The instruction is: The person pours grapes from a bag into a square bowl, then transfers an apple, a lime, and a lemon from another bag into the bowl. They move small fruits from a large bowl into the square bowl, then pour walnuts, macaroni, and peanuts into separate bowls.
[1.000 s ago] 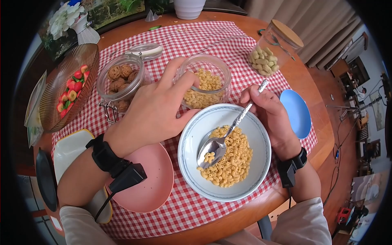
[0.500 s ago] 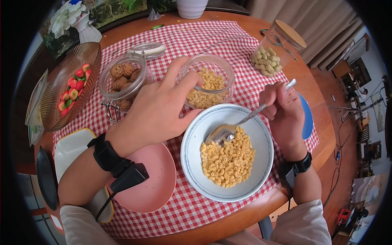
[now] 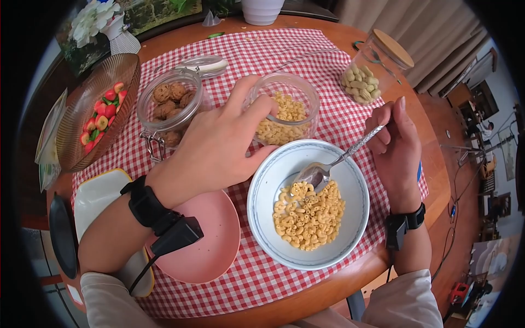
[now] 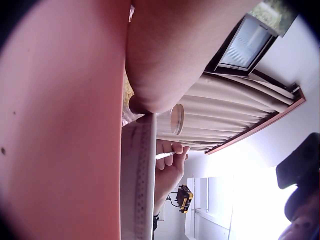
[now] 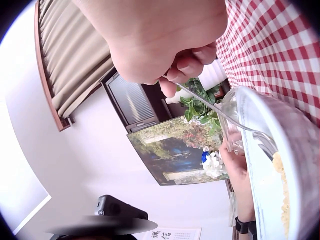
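Note:
A white bowl (image 3: 261, 218) with a blue rim holds elbow macaroni (image 3: 309, 212) on the red checked cloth. My right hand (image 3: 395, 146) pinches the handle of a metal spoon (image 3: 334, 163); its scoop lies inside the bowl at the far edge of the macaroni. My left hand (image 3: 221, 143) grips the side of a glass jar of macaroni (image 3: 287, 113) just behind the bowl. In the right wrist view the spoon (image 5: 225, 118) runs from my fingers down to the bowl rim (image 5: 257, 165).
A clip-top jar of walnuts (image 3: 167, 104) stands left of the macaroni jar, a cork-lidded jar of nuts (image 3: 372, 68) at back right. A glass bowl of small red fruit (image 3: 98, 112) sits far left. A pink plate (image 3: 210, 240) lies under my left wrist, a blue plate (image 3: 420, 170) behind my right hand.
The spoon has swung from mid-bowl, where it carried macaroni, to the far rim with its scoop empty. My right hand moved right and back. The left hand stayed on the jar.

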`<state>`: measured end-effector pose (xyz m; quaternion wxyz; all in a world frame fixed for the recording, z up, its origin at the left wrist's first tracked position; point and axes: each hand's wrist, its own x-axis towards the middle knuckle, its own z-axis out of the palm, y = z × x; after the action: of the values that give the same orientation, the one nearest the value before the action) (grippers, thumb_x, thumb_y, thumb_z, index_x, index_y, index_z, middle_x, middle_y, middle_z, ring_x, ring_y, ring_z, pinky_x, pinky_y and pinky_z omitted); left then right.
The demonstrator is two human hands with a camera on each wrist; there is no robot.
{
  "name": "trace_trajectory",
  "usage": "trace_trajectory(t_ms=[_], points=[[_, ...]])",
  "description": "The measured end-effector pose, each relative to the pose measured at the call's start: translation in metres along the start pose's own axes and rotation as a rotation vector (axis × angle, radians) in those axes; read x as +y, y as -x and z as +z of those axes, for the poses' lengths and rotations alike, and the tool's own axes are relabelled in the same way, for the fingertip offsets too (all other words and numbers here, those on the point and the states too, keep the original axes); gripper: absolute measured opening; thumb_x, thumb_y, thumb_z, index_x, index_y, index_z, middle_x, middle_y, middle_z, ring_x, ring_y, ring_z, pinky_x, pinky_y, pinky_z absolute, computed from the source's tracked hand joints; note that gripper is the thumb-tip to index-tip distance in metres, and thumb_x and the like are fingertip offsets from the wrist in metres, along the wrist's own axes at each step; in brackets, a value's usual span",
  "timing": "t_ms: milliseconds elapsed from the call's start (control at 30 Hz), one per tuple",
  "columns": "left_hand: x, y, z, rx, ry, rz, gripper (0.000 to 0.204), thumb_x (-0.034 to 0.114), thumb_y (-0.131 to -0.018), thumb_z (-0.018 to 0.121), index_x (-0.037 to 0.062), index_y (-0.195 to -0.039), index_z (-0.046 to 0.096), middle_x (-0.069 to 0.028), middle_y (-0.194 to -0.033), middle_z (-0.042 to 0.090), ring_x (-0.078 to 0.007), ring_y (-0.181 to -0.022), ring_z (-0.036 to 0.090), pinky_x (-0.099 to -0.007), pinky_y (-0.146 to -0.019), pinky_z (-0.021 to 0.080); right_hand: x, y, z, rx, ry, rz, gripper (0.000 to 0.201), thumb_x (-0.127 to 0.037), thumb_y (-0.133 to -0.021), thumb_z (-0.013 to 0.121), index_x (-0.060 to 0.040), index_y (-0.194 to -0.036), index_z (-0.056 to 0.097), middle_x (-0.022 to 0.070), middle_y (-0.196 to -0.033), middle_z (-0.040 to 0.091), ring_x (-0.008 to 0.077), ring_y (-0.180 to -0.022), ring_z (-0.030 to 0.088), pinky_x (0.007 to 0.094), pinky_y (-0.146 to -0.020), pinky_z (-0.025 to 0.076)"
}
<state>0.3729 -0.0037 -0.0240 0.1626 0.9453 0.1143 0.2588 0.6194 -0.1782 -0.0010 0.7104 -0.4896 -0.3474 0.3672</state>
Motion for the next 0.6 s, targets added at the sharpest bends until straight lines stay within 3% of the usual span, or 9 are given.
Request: trace_trajectory(t_ms=[167,500,600], points=[[0.000,0.000,0.000,-0.005,-0.015,-0.004,0.047,0.031,-0.086,0.081,0.0116,-0.120,0.056,-0.0224,-0.146,0.047,-0.0385,-0.079,0.073,-0.0485,-0.069,0.058,-0.001,0.001,-0.002,0.050,0.070,-0.097,0.048,-0.043,-0.114,0.042,-0.0064,-0.088,0.060,-0.0045,-0.063,0.041,0.0066,-0.056,0.031,0.0232,-0.054,0.028],[0.000,-0.001,0.000,-0.004,-0.016,0.007,0.047,0.032,-0.086,0.081,0.0108,-0.120,0.056,-0.0227,-0.146,0.048,-0.0385,-0.077,0.073,-0.0472,-0.067,0.059,0.008,0.003,0.006,0.090,0.199,0.122,0.045,-0.040,-0.111,0.050,-0.0065,-0.085,0.065,-0.0022,-0.060,0.049,0.0074,-0.054,0.037,0.0239,-0.052,0.027],[0.000,-0.001,0.000,-0.004,-0.017,0.010,0.047,0.032,-0.086,0.081,0.0108,-0.120,0.056,-0.0233,-0.146,0.047,-0.0383,-0.076,0.073,-0.0469,-0.067,0.059,0.010,0.004,0.007,0.001,0.087,0.213,0.045,-0.040,-0.112,0.048,-0.0073,-0.085,0.063,-0.0024,-0.060,0.048,0.0075,-0.054,0.036,0.0239,-0.052,0.027]])
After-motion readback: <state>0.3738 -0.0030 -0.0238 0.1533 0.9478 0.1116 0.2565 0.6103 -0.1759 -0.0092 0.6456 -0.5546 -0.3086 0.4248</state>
